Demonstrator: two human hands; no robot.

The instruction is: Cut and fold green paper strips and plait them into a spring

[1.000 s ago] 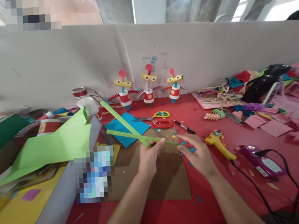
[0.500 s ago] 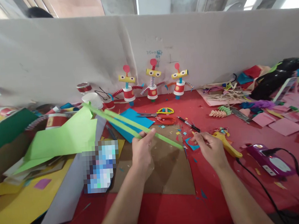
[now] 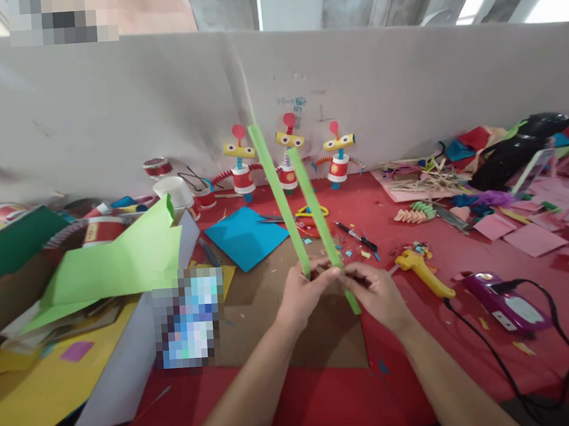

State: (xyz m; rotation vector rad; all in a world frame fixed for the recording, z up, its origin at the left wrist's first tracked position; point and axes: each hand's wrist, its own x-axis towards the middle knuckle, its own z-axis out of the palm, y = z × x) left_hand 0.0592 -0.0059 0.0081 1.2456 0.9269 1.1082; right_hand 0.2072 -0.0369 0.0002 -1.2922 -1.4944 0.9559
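Note:
Two long light-green paper strips rise from my hands, tilted up and to the left. The left strip (image 3: 278,197) comes out of my left hand (image 3: 302,299), whose fingers are closed around its lower end. My right hand (image 3: 378,291) pinches the right strip (image 3: 313,201) near its lower end, which pokes out below the fingers. My left thumb reaches over to this second strip at the same spot, and the two hands meet there. Beneath them lies a brown cardboard sheet (image 3: 253,330). Scissors (image 3: 320,212) and a blue paper square (image 3: 245,238) are behind.
Three paper-cup robot figures (image 3: 244,177) stand along the white partition (image 3: 137,100). At left, a box (image 3: 115,365) holds coloured paper beside a pixelated phone-like object (image 3: 192,318). A yellow glue gun (image 3: 426,275), corded purple device (image 3: 507,305) and pen (image 3: 356,236) lie right.
The green strips have swung from slanting leftward to nearly upright. My right hand has moved left to meet my left hand and now pinches one strip. My left hand has shifted right.

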